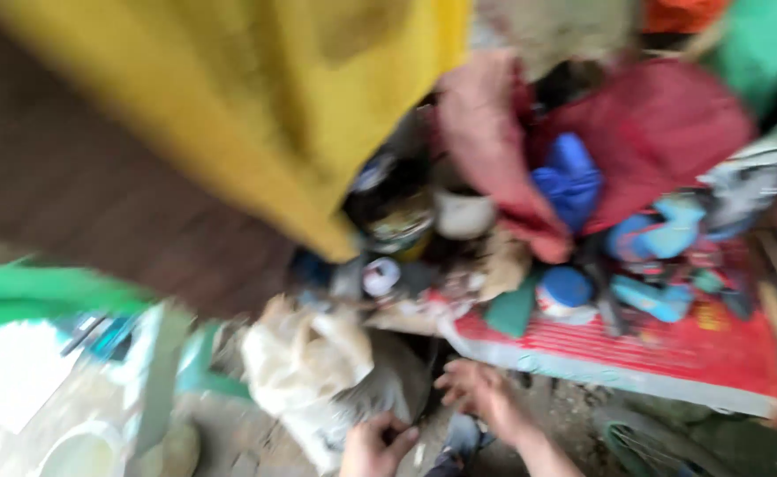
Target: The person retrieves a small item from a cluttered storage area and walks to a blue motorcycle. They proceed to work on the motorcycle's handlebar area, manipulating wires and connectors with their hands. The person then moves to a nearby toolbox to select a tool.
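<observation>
The view is heavily blurred. At the bottom middle my left hand [373, 446] has its fingers curled against the lower edge of a pale crumpled sack [305, 358]; whether it grips the sack is unclear. Just to its right my right hand [477, 393] hovers with fingers spread, below the front edge of a red ribbed mat [671, 349]. Nothing shows in that hand.
A large yellow cloth [256, 97] hangs across the top left. On and behind the mat lie red fabric [644, 132], blue items [569, 181], a white cup [463, 214] and small clutter. A green bar [44, 291] crosses the left. Ground below is dirt.
</observation>
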